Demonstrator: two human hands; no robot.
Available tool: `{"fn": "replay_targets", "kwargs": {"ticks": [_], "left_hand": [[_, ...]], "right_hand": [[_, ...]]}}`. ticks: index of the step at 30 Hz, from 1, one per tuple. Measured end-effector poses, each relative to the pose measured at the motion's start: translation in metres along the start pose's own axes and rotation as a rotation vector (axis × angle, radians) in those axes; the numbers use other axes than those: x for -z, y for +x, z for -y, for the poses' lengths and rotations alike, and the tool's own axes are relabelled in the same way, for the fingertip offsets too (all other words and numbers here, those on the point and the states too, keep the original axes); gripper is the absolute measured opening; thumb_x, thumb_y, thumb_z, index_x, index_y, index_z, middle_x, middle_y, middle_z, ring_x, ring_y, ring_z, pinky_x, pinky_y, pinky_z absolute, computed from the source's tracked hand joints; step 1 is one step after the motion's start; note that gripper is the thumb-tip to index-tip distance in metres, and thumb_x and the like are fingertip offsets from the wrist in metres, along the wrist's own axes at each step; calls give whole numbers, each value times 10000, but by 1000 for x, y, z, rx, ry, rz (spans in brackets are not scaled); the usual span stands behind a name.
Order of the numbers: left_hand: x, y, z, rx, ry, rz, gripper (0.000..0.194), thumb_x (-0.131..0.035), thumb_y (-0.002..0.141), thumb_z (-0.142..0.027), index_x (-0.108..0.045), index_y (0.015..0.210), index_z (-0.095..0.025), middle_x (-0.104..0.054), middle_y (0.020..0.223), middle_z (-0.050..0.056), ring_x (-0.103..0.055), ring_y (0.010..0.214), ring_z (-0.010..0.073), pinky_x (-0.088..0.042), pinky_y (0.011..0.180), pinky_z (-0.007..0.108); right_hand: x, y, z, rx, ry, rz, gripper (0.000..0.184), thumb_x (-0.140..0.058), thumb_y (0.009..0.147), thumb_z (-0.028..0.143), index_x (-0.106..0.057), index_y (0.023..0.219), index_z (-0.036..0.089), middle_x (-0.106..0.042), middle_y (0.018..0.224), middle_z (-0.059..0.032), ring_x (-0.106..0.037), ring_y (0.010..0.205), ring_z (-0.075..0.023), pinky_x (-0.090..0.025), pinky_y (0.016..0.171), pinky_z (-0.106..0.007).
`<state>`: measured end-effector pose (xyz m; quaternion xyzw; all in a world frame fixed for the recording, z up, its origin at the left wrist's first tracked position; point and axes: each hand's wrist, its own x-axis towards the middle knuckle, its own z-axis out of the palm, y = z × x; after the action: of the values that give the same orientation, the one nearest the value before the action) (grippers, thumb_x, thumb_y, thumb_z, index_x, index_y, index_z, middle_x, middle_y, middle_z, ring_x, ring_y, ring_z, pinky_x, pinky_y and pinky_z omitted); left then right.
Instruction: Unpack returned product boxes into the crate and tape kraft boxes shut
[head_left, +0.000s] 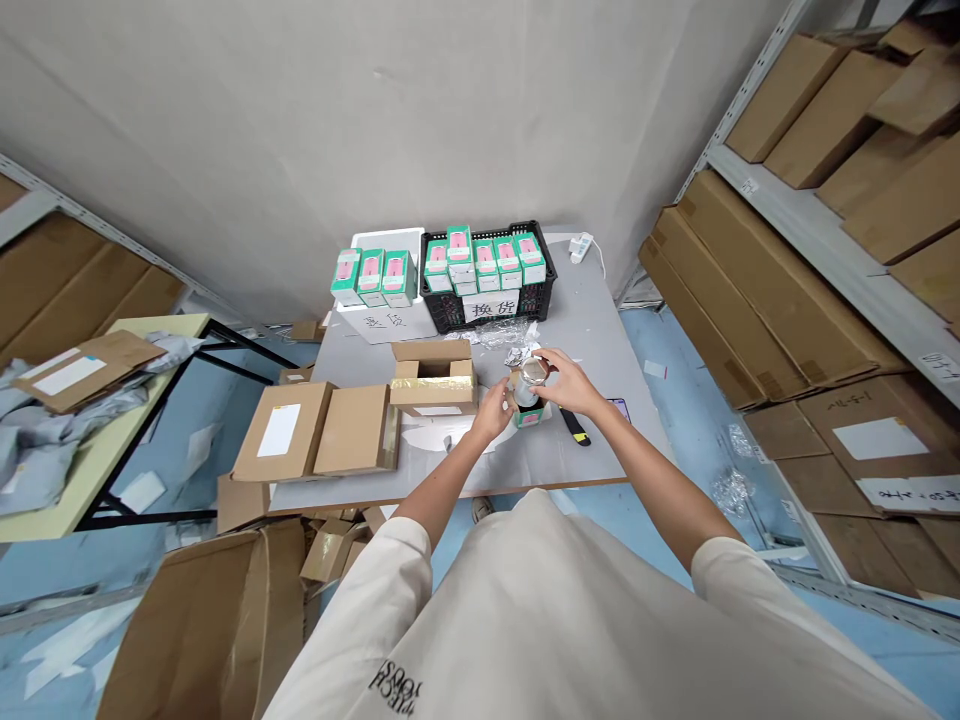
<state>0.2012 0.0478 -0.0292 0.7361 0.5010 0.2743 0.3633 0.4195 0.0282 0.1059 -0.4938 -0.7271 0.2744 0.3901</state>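
Observation:
My right hand (568, 382) grips a clear, cylindrical container with a shiny silver top (534, 373), its fingers around the upper part. The container stands upright at the mouth of a small green box (530, 415), its lower end partly inside or just over it; I cannot tell which. At the box's left side, my left hand (493, 412) is closed with its fingertips on the raised edge. A black and yellow utility knife (576, 428) lies right of the box, and a phone (619, 408) is partly covered by my right forearm.
Behind are a black crate (487, 312) and a white bin (390, 325), both holding several green-and-pink boxes. Crumpled clear plastic (501, 334) lies before the crate. An open carton (433, 395) and closed cartons (281, 432) stand left. Loaded shelving (832, 215) flanks the grey table (592, 330).

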Motion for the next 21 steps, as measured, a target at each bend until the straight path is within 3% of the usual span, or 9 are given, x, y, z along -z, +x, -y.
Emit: {"fn": "replay_targets", "kwargs": {"ticks": [11,17,21], "left_hand": [[0,-2,2,-28,58,9,724,-694,812,-150,-438,1487,-204,-603,1218,121,-630,975,239,-517,979,451],[0,-3,-4,-75,62,1,698,-668,818,-138,-452,1479,-210,-599,1235,127,-621,1065,264,-500,1018,458],[-1,-5,-7,-112,64,-18,705,-650,819,-121,-444,1484,-223,-586,1280,129,-606,1126,271,-481,1053,466]], "right_hand": [[0,-4,-22,-36,-31,8,669,-792,726,367,-588,1349,237,-615,1168,-70,-635,959,-224,-543,935,-402],[-24,-11,-33,-65,-238,-23,670,-744,753,323,-544,1385,228,-616,1267,-110,-573,1167,-307,-449,1035,-452],[-49,-16,-36,-139,-432,22,635,-711,742,257,-563,1357,205,-618,1305,-147,-510,1240,-355,-366,1062,-490]]}}
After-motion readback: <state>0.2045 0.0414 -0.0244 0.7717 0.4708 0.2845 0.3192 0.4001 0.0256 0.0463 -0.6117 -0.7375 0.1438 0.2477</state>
